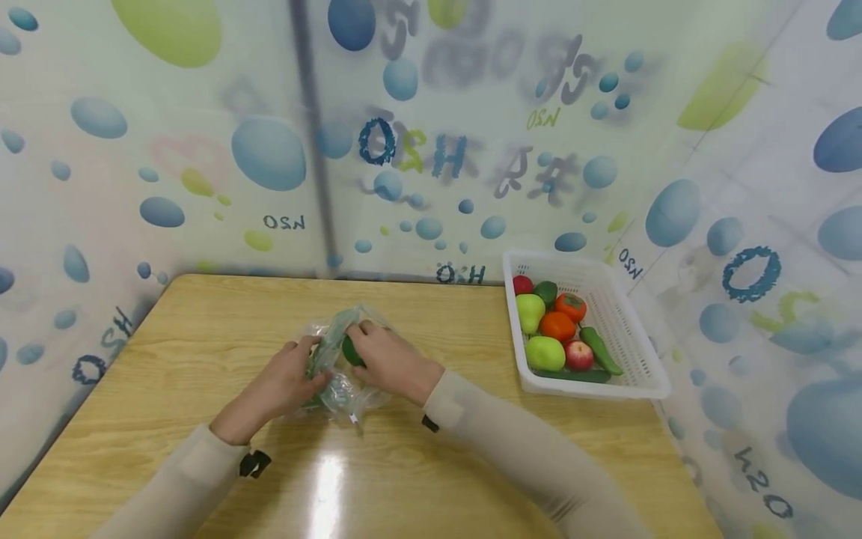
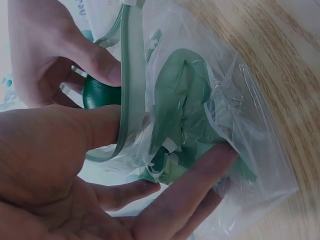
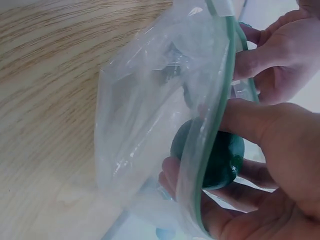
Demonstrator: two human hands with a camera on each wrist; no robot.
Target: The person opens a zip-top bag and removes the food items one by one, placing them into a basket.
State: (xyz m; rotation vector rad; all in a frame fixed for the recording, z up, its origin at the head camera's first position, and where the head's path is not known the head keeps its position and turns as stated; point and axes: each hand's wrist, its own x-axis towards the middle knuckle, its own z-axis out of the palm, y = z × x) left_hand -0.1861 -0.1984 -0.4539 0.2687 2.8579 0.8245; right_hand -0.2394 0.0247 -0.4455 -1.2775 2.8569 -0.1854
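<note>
A clear zip bag [image 1: 345, 389] with a green-edged opening lies on the wooden table between both hands. My left hand [image 1: 286, 380] grips the bag's side near the mouth, its thumb at the green zip strip [image 2: 131, 80] and its fingers along the plastic. In my right hand [image 1: 390, 361] is a smooth, dark green, rounded fruit [image 3: 225, 157], its kind unclear. The right fingers curl round it at the bag's mouth, and part of it shows through the plastic. Crumpled-looking green shapes [image 2: 182, 95] are visible at the bag in the left wrist view; what they are is unclear.
At the table's [image 1: 222, 322] back right stands a white plastic basket [image 1: 629, 337]. It holds green apples or pears, tomato-like orange-red fruit [image 1: 557, 327], a red apple [image 1: 579, 355], a green pepper [image 1: 599, 350] and a cucumber-like vegetable [image 1: 572, 376]. Patterned walls enclose the back and sides.
</note>
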